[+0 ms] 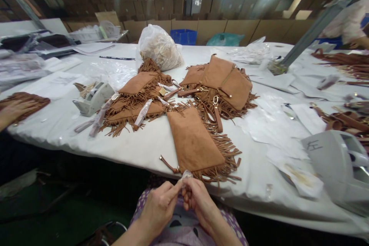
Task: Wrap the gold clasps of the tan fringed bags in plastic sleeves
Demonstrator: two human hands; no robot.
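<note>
Over the lap, just off the table's front edge, my left hand [163, 201] and my right hand [198, 196] meet, with fingers pinched together. A small piece of clear plastic wrap [186, 174] pokes up between the fingertips, held by both; whatever it covers is hidden. Right beyond the hands lies a tan fringed bag [196, 138], flat on the table, its zip pull hanging out at the lower left. More fringed bags [223, 80] are heaped behind it, with wrist straps and gold clasps. Another pile of fringed bags [138, 100] sits to the left, with plastic-wrapped straps.
Grey tape dispensers stand at left [93, 98] and at right front [336, 169]. A stuffed plastic sack [158, 48] is behind the bags. Brown straps [346, 119] and paper cover the right side. Another person's hand [17, 109] rests on a brown piece at far left.
</note>
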